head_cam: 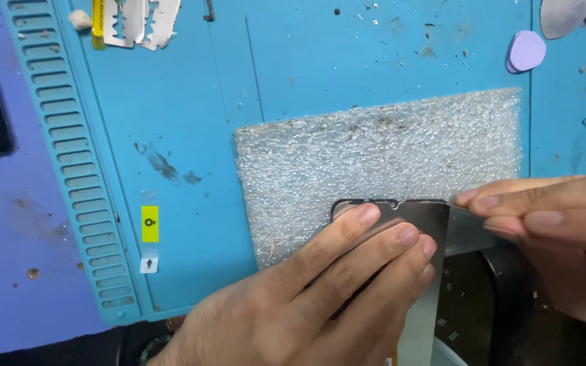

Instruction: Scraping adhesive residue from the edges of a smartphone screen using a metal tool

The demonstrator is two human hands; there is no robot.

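Observation:
A flat phone display panel (pixel 423 234), grey with a dark rim and a small notch on its top edge, lies partly on a sheet of bubble wrap (pixel 374 152). My left hand (pixel 306 298) presses flat on the panel with its fingers spread over it. My right hand (pixel 551 224) comes in from the right. Its fingertips pinch a thin clear film (pixel 468 230) at the panel's upper right corner.
The blue work mat (pixel 191 122) has a ribbed strip on its left side. Razor blades (pixel 140 24) lie at the top left. A lilac plastic pick (pixel 525 51) and a grey one (pixel 563 17) sit at the top right. Small debris dots the mat.

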